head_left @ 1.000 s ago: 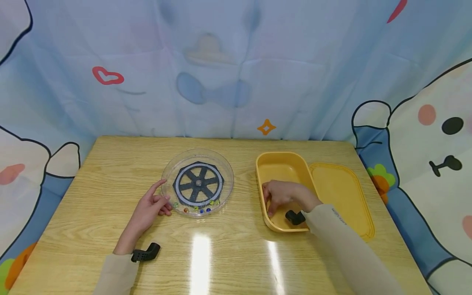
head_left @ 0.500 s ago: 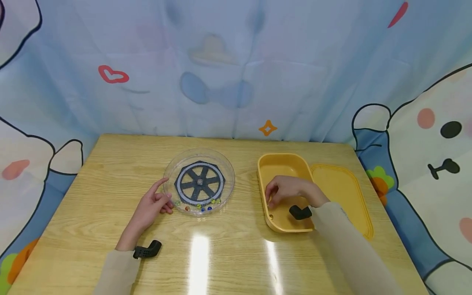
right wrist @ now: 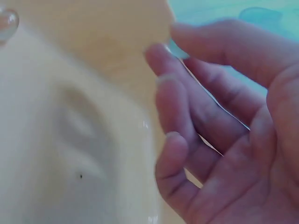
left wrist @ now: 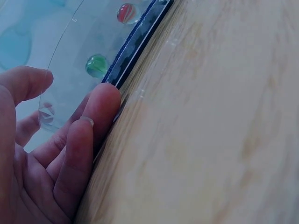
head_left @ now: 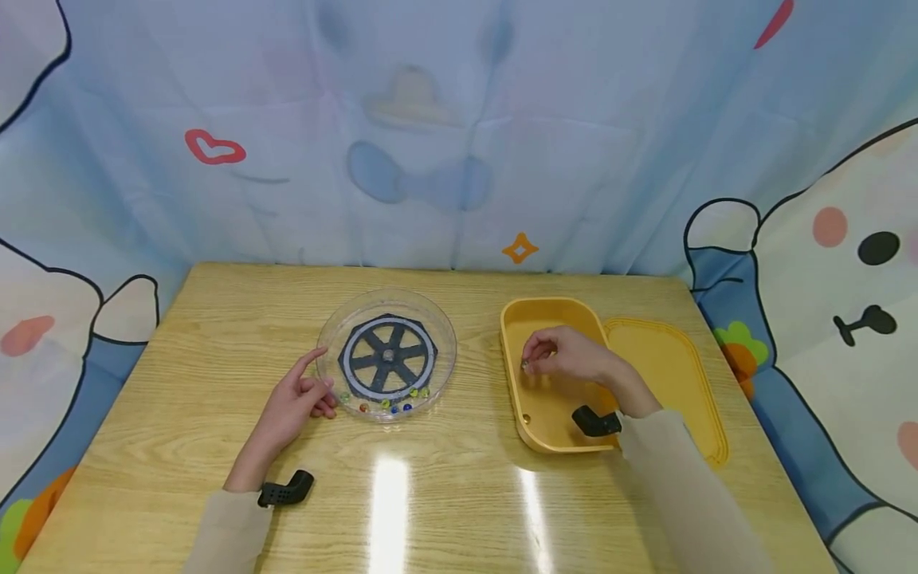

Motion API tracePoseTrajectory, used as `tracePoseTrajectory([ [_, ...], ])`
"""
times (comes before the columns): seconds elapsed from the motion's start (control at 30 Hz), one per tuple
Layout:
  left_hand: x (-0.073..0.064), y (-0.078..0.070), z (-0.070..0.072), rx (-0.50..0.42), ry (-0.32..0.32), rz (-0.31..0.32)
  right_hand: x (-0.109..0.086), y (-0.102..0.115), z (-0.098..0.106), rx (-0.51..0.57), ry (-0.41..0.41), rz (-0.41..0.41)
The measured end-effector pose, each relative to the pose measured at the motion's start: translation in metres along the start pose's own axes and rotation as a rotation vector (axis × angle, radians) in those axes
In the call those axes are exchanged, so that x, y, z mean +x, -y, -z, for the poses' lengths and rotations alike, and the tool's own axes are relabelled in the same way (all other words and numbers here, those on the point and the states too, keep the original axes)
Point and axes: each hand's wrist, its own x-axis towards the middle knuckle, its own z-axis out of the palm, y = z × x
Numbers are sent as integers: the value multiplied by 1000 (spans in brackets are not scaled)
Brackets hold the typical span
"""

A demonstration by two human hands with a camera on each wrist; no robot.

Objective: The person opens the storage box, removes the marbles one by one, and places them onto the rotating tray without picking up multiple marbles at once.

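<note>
My right hand (head_left: pixel 562 355) is over the yellow plastic box (head_left: pixel 552 311), a small glass marble (head_left: pixel 525 364) pinched between thumb and fingertips. In the right wrist view the pinched marble is mostly hidden by the fingers. Another marble (head_left: pixel 527 418) lies on the box floor near its front left corner. My left hand (head_left: pixel 290 406) rests against the left side of a clear round dish (head_left: pixel 443 335), index finger and thumb spread at its rim. Several coloured marbles, among them a red one (left wrist: pixel 127 14) and a green one (left wrist: pixel 96 65), lie along the dish's near side.
A dark six-spoked wheel shape with a pale ring (head_left: pixel 387 357) sits in the middle of the dish. The box's yellow lid (head_left: pixel 667 383) lies flat to its right. Behind the wooden table (head_left: pixel 459 494) hangs a printed blue curtain (head_left: pixel 430 143).
My right hand has risen from the box floor and moved slightly away from me, bringing up a marble. The other marble in the box has come into sight. My left hand stays at the dish.
</note>
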Motion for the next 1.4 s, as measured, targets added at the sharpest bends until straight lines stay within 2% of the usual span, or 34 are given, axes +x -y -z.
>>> tracePoseTrajectory([
  [0.1, -1, 0, 0, 5, -4, 11, -3, 4, -3, -20, -89, 5],
  [0.2, 3, 13, 1, 11, -16, 21, -3, 8, -8, -34, -176, 20],
  [0.27, 4, 15, 2, 13, -20, 19, -2, 12, -12, -44, -232, 30],
  [0.47, 5, 14, 1, 26, -11, 25, 6, 25, -25, -40, -333, 49],
  [0.73, 3, 14, -1, 10, -11, 23, 27, 52, -51, 39, -348, 92],
  [0.97, 5, 15, 0, 11, -11, 8, 44, 70, -77, 37, -349, 153],
  [1.17, 6, 16, 2, 14, -9, 8, 54, 78, -99, 35, -342, 193],
  [1.4, 4, 17, 0, 6, -22, 8, 58, 82, -117, 33, -335, 196],
])
